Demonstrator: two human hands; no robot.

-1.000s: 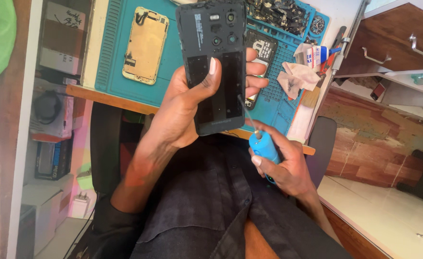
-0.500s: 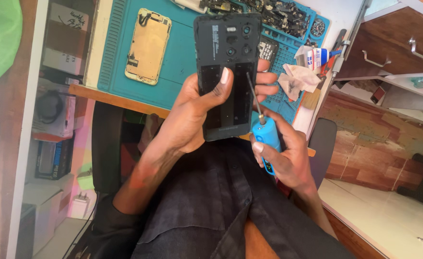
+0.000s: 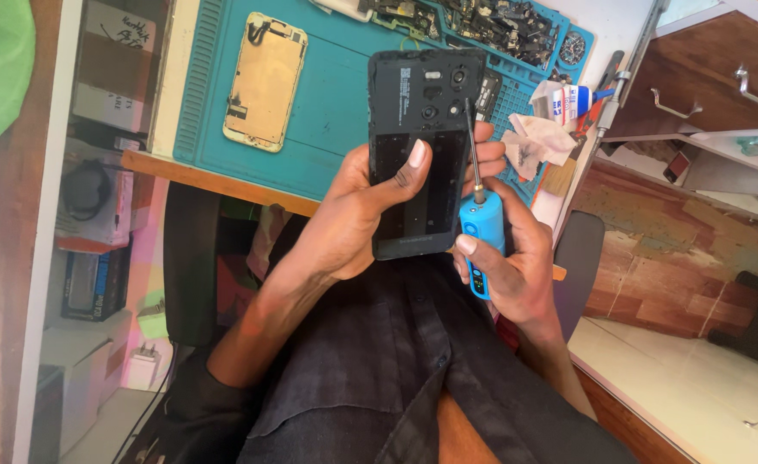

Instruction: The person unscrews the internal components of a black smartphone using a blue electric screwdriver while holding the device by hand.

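Two hands share the work above the teal mat (image 3: 336,103): the left hand (image 3: 357,215) clamps the thin, stiff, likely fragile black phone shell (image 3: 420,146) by its edges, while the right hand (image 3: 516,266) wraps the blue electric screwdriver (image 3: 482,241) beside it.

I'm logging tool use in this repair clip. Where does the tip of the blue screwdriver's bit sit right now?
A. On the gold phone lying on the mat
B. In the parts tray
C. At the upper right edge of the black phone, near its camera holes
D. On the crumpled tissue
C: the right hand holds the blue screwdriver with its bit running up to the upper right edge of the black phone, which the left hand grips.
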